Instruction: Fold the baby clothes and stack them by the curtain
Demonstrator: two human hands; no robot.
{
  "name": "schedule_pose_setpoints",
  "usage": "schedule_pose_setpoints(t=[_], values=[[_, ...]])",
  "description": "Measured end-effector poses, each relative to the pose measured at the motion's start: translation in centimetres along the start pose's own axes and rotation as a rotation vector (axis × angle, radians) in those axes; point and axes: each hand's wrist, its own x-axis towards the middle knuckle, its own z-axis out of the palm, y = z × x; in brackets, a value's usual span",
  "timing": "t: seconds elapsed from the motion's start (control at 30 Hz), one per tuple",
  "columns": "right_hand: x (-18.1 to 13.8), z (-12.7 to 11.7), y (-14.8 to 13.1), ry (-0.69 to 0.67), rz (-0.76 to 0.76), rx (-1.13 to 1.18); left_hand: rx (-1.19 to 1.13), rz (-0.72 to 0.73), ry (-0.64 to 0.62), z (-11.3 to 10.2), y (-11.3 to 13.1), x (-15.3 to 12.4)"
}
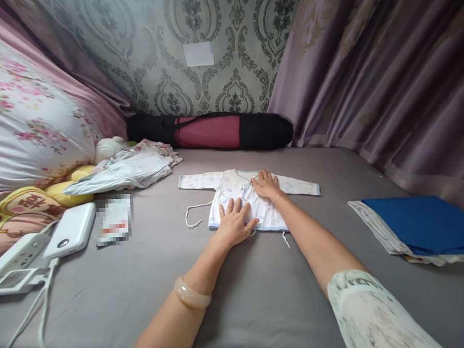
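Two hands at work: left hand (pixel 236 222) and right hand (pixel 266 184) lie flat, gripping nothing, seemingly smoothing the shirt (pixel 240 186); next calls for minding loose ties (pixel 285 238).

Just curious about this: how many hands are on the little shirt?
2: the left hand on the lower front of the little shirt, the right hand on its upper front.

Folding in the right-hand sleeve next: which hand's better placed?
Right, probably. The right hand rests on the upper right of the shirt, beside that sleeve. The left hand lies lower, by the hem, farther from it.
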Motion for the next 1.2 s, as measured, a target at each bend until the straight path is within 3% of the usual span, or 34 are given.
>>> schedule_pose_setpoints(t=[0.13,0.2,0.33,0.73,0.93,1.07,1.2], values=[[-0.8,-0.9,-2.6,0.069,-0.148,0.018,0.045,-0.089,0.163,-0.1,-0.2,0.3],[-1.4,-0.9,-4.5,0.016,-0.29,0.05,0.102,-0.165,0.215,-0.2,-0.6,0.4],[-1.7,-0.2,-7.3,-0.109,-0.442,0.086,0.131,-0.265,0.148,0.0,-1.5,0.4],[1.6,1.8,-9.4,-0.104,-0.305,0.033,0.1,-0.293,0.018,0.5,-1.9,0.5],[1.5,3.0,-9.3,0.011,-0.303,0.04,0.104,-0.295,-0.022,0.5,-2.0,0.5],[1.1,3.0,-9.3,0.04,-0.312,0.078,0.085,-0.289,0.001,-0.1,-2.0,0.4],[0.5,1.9,-8.8,0.106,-0.342,0.219,0.072,-0.257,0.107,-0.7,-2.3,0.2]])
